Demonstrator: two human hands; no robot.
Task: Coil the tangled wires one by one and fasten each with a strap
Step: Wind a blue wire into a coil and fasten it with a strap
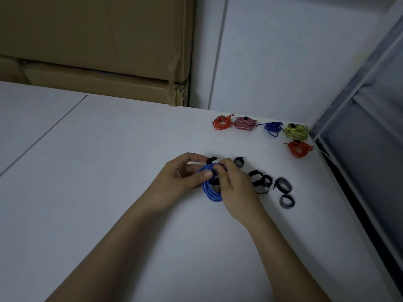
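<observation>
A coiled blue wire [209, 191] is held just above the white table [109, 192] between both hands. My left hand [177, 179] pinches the coil's left side, thumb on top. My right hand [234, 185] grips the coil's right side and a black strap [212, 159] that wraps around the coil, its end sticking up behind my fingers. Several loose black straps [282, 184] lie curled on the table just right of my right hand.
Several strapped coils sit at the far right corner: orange [222, 123], pink [245, 124], dark blue [272, 127], yellow-green [297, 131], red [299, 148]. Cardboard boxes [98, 51] stand behind the table. The table's right edge [349, 203] runs along a grey frame.
</observation>
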